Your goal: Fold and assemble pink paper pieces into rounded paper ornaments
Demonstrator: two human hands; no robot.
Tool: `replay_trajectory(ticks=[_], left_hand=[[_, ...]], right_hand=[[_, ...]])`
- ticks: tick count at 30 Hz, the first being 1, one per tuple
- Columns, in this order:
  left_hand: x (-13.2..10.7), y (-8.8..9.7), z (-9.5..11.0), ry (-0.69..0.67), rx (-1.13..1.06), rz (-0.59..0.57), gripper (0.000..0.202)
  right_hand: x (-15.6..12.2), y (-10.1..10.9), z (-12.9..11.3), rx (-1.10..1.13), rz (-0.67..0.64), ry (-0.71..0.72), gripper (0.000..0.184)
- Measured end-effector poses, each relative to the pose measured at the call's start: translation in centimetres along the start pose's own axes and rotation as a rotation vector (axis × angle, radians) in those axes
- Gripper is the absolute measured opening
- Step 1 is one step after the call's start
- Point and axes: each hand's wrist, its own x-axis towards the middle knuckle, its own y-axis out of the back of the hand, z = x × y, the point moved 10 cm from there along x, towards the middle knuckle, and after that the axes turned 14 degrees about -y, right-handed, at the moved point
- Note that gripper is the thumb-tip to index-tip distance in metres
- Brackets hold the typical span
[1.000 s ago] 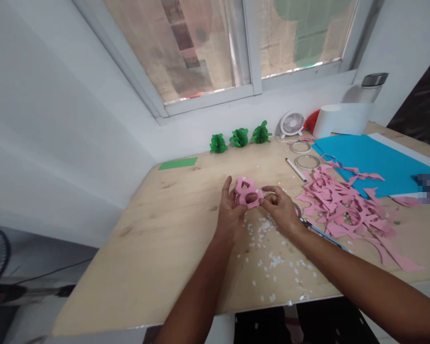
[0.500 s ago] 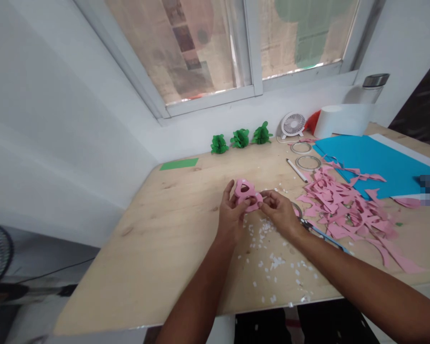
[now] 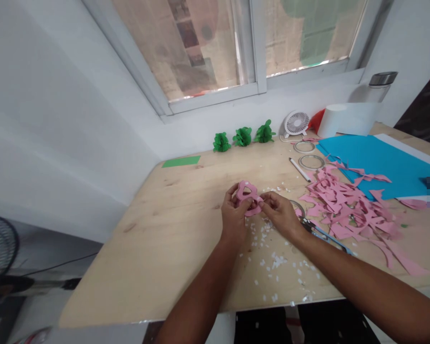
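Note:
A pink paper cutout (image 3: 244, 187) with scalloped edges and openings in it is held above the table between both hands. My left hand (image 3: 233, 209) grips its left and lower side, fingers behind and thumb in front. At the right edge, my right hand (image 3: 276, 208) pinches the same cutout between thumb and fingers. Small white bits of paper (image 3: 277, 260) lie scattered on the table below. Close to my right wrist are a roll of tape (image 3: 296, 208) and a blue-handled cutting tool (image 3: 329, 235), both partly covered.
Pink paper scraps (image 3: 344, 203) are heaped at the right, beside blue sheets (image 3: 383, 160). A white pen (image 3: 299, 169) and tape rolls (image 3: 311, 162) lie behind. Green paper figures (image 3: 242, 136), a small white fan (image 3: 296, 124) and a green strip (image 3: 181, 161) stand or lie along the wall.
The cutout has tilted slightly in my hands, and its upper loop faces me more. Both hands keep hold of it. The whole view has shifted a little.

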Motion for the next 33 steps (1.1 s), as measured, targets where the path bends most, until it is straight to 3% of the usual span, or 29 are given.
replay_trajectory(ticks=[8,19,26,33], left_hand=[[0.4,0.7,1.3,-0.195,0.192,0.006,0.059],[-0.6,-0.6,3.0,-0.363,0.396,-0.114,0.054],[-0.4,-0.4,2.7,-0.338,0.391,-0.108,0.056],[-0.7,-0.7,3.6,-0.440,0.565,-0.131,0.048]], right_hand=[[-0.8,2.3,-2.0,-0.163,0.249,0.133,0.013],[-0.3,1.2,-1.0,-0.227,0.163,0.087,0.014],[-0.3,1.3,-1.0,-0.233,0.172,0.093,0.014],[-0.3,1.2,-1.0,-0.204,0.156,0.089,0.014]])
